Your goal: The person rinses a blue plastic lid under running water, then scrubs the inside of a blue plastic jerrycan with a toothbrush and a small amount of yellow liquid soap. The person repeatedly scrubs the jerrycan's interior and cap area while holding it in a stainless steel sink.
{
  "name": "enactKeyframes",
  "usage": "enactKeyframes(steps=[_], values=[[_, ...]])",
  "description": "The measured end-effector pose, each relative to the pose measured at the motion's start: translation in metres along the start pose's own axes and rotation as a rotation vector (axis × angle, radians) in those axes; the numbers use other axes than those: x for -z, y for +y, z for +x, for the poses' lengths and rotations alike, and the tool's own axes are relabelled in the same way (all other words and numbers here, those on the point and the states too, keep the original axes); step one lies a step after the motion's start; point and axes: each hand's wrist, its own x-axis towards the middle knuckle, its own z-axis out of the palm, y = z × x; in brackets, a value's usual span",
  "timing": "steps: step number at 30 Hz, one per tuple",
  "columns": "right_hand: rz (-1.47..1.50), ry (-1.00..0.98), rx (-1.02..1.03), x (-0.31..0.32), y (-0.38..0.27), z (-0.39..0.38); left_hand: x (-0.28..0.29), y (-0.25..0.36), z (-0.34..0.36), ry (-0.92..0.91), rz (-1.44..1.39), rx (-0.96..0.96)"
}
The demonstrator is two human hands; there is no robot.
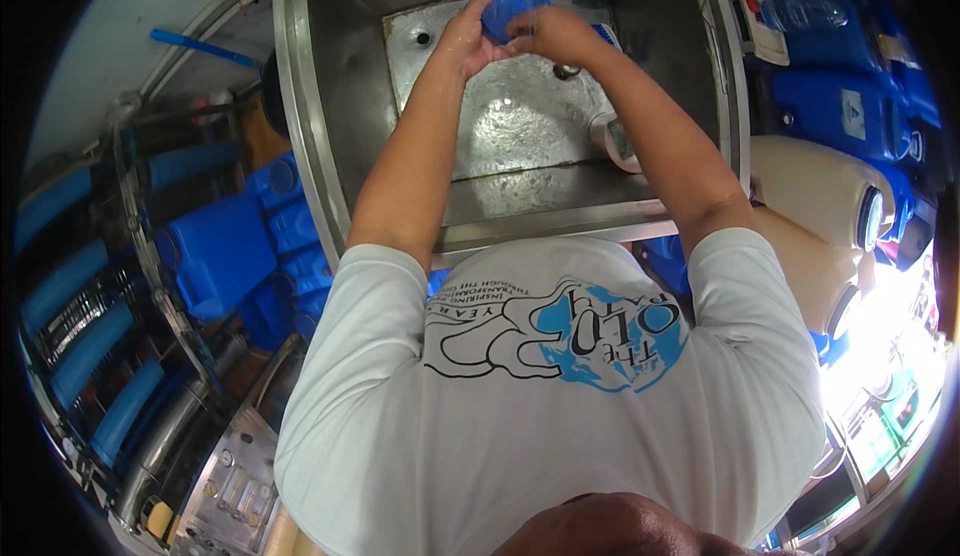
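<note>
Blue cap sits between both hands, far across the steel sink under what looks like falling water, probably so the stream rinses it. Nearest me is the white printed shirt, both bare arms stretched out from it over the sink's front rim. The left hand cups the cap from the side, fingers curled up around its edge, while the right hand grips the other side, pinching it steady. A small white tub stands in the wet basin by the right forearm. Blue jugs are stacked beyond, off to the right
</note>
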Motion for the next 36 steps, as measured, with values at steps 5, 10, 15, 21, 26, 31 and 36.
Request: enactKeyframes(steps=[5, 10, 15, 21, 26, 31, 36], values=[[0.427, 0.321, -0.386, 0.003, 0.004, 0.034, -0.026, -0.002, -0.008, 0.073, 0.169, 0.092], [0.146, 0.324, -0.073, -0.024, -0.027, 0.026, -0.004, -0.001, -0.010, 0.149, -0.083, -0.061], [-0.218, 0.088, -0.127, 0.002, -0.021, 0.013, -0.008, 0.003, -0.017, 0.385, 0.115, -0.199], [-0.086, -0.043, 0.084, -0.013, -0.031, 0.011, 0.008, -0.024, -0.002, 0.459, -0.065, -0.178], [0.129, 0.028, 0.081, -0.003, 0.080, 0.004, -0.002, -0.031, -0.009, 0.533, 0.358, -0.261], [-0.251, -0.026, -0.388, -0.023, 0.206, 0.016, 0.017, -0.051, 0.033, 0.665, 1.303, -0.271], [-0.433, -0.325, -0.315, -0.096, 0.265, 0.000, 0.015, -0.048, 0.036, 0.711, 1.472, -0.118]])
